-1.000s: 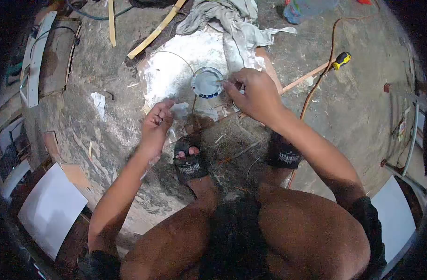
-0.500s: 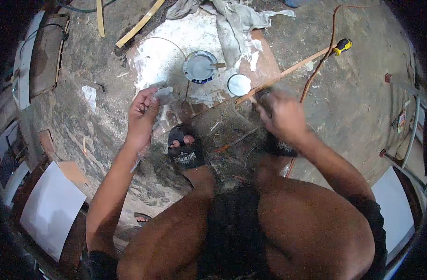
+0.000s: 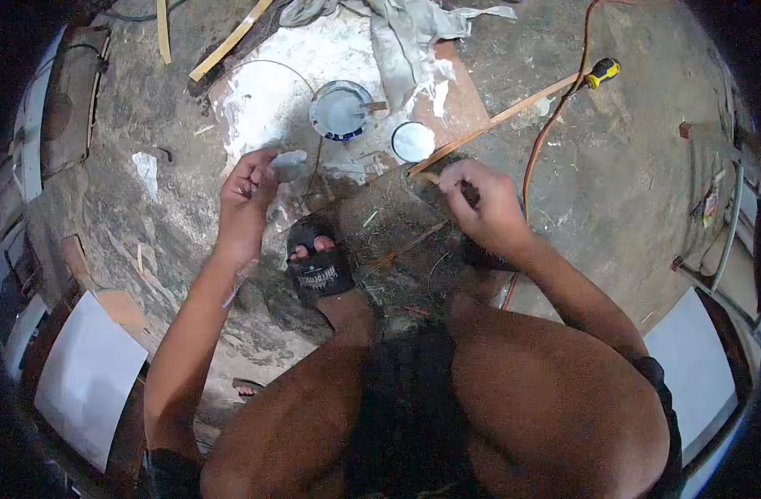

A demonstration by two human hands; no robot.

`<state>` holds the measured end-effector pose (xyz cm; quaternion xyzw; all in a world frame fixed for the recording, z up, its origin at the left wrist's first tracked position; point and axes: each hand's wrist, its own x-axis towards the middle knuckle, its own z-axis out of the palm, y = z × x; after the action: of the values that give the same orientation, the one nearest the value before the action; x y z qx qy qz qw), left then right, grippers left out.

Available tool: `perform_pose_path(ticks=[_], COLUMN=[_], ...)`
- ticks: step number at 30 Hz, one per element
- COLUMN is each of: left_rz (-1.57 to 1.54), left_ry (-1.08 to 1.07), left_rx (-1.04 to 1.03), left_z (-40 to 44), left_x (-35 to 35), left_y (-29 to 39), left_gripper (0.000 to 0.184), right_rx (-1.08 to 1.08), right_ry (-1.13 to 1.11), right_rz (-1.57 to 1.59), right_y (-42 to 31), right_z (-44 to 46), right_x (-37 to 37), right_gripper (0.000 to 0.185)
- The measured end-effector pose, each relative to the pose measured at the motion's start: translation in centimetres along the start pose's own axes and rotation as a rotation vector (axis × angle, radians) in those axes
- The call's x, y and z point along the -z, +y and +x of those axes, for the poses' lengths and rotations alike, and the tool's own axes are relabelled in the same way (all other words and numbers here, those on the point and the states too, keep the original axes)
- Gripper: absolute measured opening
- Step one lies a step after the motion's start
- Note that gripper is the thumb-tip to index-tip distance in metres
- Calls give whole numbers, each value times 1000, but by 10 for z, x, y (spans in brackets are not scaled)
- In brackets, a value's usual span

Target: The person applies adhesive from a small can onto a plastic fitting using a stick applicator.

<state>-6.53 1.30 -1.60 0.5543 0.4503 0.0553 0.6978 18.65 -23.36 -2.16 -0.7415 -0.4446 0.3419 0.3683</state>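
Note:
My left hand (image 3: 249, 185) is closed, pinching a small whitish, rounded piece (image 3: 290, 165) whose kind I cannot make out. It hovers left of the paint-smeared board (image 3: 256, 104). My right hand (image 3: 487, 204) is curled around a thin, light-coloured stick (image 3: 431, 177); its tip points left, and the rest is hidden in the fingers. Between and beyond the hands stands an open can (image 3: 340, 133) of grey-white paint, with a flat brown handle (image 3: 376, 106) leaning over its rim. Right of the can lies a round lid (image 3: 413, 142) coated white inside.
A long wooden strip (image 3: 513, 111) lies along the board's edge, near a yellow and black screwdriver (image 3: 602, 73). An orange cord (image 3: 540, 140) runs past my right hand. A grey rag (image 3: 395, 58) covers the board's far side. My sandalled foot (image 3: 321, 262) is close in front.
The view has shifted slightly, moving the scene left and up. My left hand has turned the whitish piece, so more of its face shows. My right hand, blurred before, is now sharper.

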Motion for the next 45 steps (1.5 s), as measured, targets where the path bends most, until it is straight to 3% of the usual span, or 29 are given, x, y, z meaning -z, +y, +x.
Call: perform_pose_path(ticks=[3,6,9,12,15,18,24,27,30,39,45], left_rz=[-10,-35,-31,41,84,76,55,4,-26,71,50], left_ry=[-17,-3,-18,-27,-6,3,12,38,27,-22,-25], left_rx=[-9,8,-14,-30,-10,-11,3,44,53,3,11], left_z=[-2,-2,0,0,-1,-3,-2,-2,-3,-1,-2], left_x=[-6,-9,-7,-1,1,-2,1,-6,-7,-5,-8], left_y=[5,5,2,-1,-3,-2,-6,3,6,0,1], left_gripper=[27,25,26,30,32,33,28,25,25,29,31], right_rx=[-367,-341,-303,-298,-350,-296,-323,-435,-359,-404,-398], right_ry=[-63,-101,-113,-101,-82,-55,-65,-163,-210,-290,-210], right_rz=[307,420,511,403,493,296,475,773,835,870,820], right_y=[-30,-26,-21,-26,-22,-18,-19,-37,-36,-49,-37], right_z=[7,10,15,18,17,15,15,23,25,33,32], right_x=[14,12,4,4,-3,-5,-2,6,8,24,17], right_gripper=[15,24,21,23,22,19,21,23,26,24,22])
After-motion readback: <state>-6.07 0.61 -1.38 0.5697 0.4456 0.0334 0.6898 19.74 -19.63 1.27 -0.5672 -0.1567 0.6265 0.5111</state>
